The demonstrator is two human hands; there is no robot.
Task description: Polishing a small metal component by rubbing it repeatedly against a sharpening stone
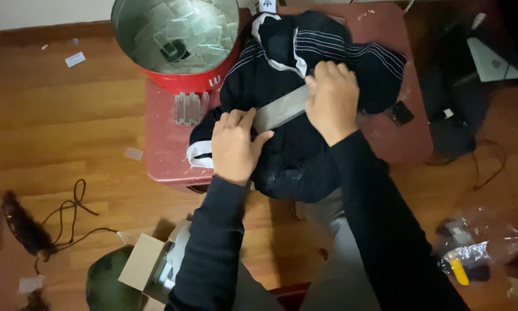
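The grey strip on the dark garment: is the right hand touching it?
Touching. The head view shows the right hand pressing its fingers over the grey strip's upper end.

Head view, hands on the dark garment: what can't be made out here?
- Grey flat strip: its right end is hidden under the right hand.
- Black striped garment: the part beneath the left hand is covered.
- Clear pieces in the red round tin: blurred, kind unclear.
- Cardboard box: contents hidden by the left sleeve.

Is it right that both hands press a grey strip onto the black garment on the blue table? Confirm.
Not quite: the table is red, not blue. The head view shows the left hand and right hand pressing the grey strip onto the black garment.
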